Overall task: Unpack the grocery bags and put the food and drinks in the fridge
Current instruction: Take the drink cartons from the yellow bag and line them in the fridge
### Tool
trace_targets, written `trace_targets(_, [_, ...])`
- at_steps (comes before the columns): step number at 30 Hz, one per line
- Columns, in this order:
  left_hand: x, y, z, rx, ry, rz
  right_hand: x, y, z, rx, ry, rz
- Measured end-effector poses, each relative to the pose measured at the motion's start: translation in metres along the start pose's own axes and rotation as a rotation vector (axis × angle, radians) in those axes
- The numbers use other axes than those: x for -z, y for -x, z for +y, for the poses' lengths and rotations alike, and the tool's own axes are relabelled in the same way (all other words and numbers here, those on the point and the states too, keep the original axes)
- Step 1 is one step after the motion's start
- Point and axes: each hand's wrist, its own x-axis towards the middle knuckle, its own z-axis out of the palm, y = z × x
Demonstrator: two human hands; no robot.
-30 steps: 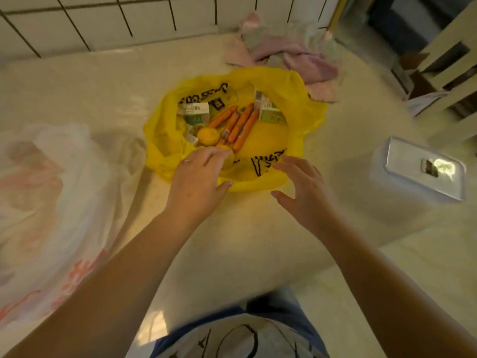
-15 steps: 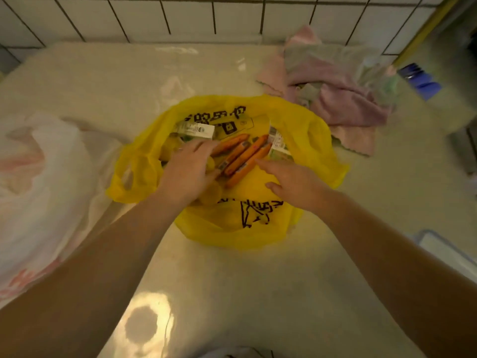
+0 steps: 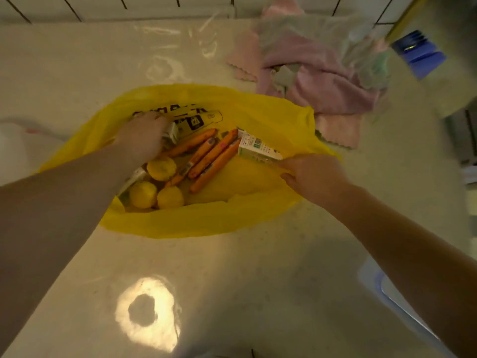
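Note:
A yellow plastic grocery bag (image 3: 206,223) lies open on the pale counter (image 3: 258,280). Inside it are several orange sausages (image 3: 214,157), three yellow lemons (image 3: 161,167) and small drink cartons. My left hand (image 3: 142,138) reaches into the bag's far left side and curls its fingers round a white and green carton (image 3: 171,131). My right hand (image 3: 315,174) grips the near end of a second green and white carton (image 3: 258,149) at the bag's right side.
A heap of pink and grey cloths (image 3: 317,71) lies behind the bag at the right. A white plastic bag (image 3: 15,148) sits at the left edge. A clear lidded container (image 3: 387,293) shows under my right forearm. A blue object (image 3: 418,52) is at the far right.
Both hands went deeper into the bag. The left hand moved from the lemons up to the far carton, and the right hand took hold of the right carton. The lemons are now uncovered.

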Motion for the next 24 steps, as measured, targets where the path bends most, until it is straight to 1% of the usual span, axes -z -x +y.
trace_targets(3, [0.001, -0.004, 0.002, 0.018, -0.067, -0.018, 0.000, 0.004, 0.004, -0.033, 0.027, -0.015])
trace_targets(6, [0.004, -0.005, 0.003, -0.002, -0.069, 0.019, 0.001, 0.006, 0.012, -0.074, 0.019, -0.064])
trace_targets(10, [0.021, 0.007, 0.012, -0.043, 0.110, 0.162, 0.000, 0.011, 0.021, -0.099, 0.061, -0.051])
trace_targets(13, [0.040, 0.028, 0.038, -0.097, 0.323, 0.256, 0.003, 0.011, 0.025, -0.137, 0.061, -0.011])
trace_targets(16, [0.051, 0.052, 0.076, -0.144, 0.519, 0.298, 0.004, 0.004, 0.028, -0.165, -0.076, 0.006])
trace_targets(19, [0.048, 0.073, 0.109, -0.091, 0.746, 0.287, 0.001, -0.008, 0.035, -0.178, -0.305, -0.022])
trace_targets(22, [0.036, 0.090, 0.133, 0.014, 1.029, 0.210, -0.002, -0.019, 0.046, -0.212, -0.628, -0.018])
trace_targets(24, [0.025, 0.100, 0.145, 0.057, 1.136, 0.147, -0.004, -0.024, 0.048, -0.235, -0.780, -0.043])
